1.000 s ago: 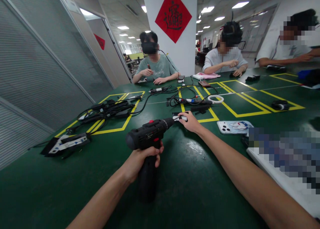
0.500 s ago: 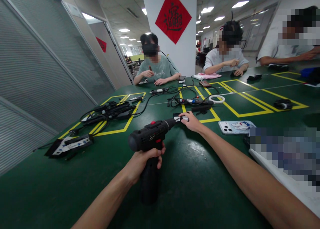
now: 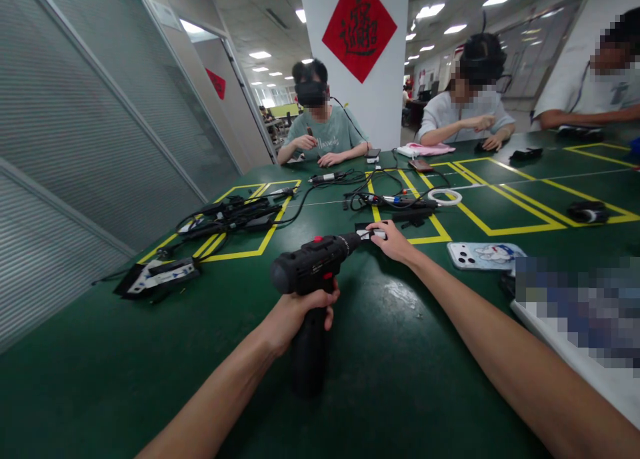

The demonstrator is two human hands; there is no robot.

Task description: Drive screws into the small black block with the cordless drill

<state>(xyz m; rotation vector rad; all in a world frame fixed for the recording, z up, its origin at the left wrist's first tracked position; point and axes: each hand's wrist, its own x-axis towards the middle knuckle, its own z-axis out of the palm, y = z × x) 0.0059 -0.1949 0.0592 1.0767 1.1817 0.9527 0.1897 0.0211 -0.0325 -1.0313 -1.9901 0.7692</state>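
A black cordless drill with red buttons is in my left hand, whose fingers wrap round its grip. Its chuck and bit point away from me, towards a small flat black-and-white piece on the table. My right hand grips that piece from the right, its fingertips pressed on the white part close to the bit. Whether the bit touches the piece, I cannot tell. My right fingers hide part of it.
The green table has yellow tape outlines. Tangled black cables and tools lie left, a black-and-white part nearer. More cabled tools and a white ring lie beyond my hands, a phone right. Several people sit opposite.
The whole view has shifted, so everything appears a little farther right. The drill and the small piece keep about the same position relative to each other, both still held.
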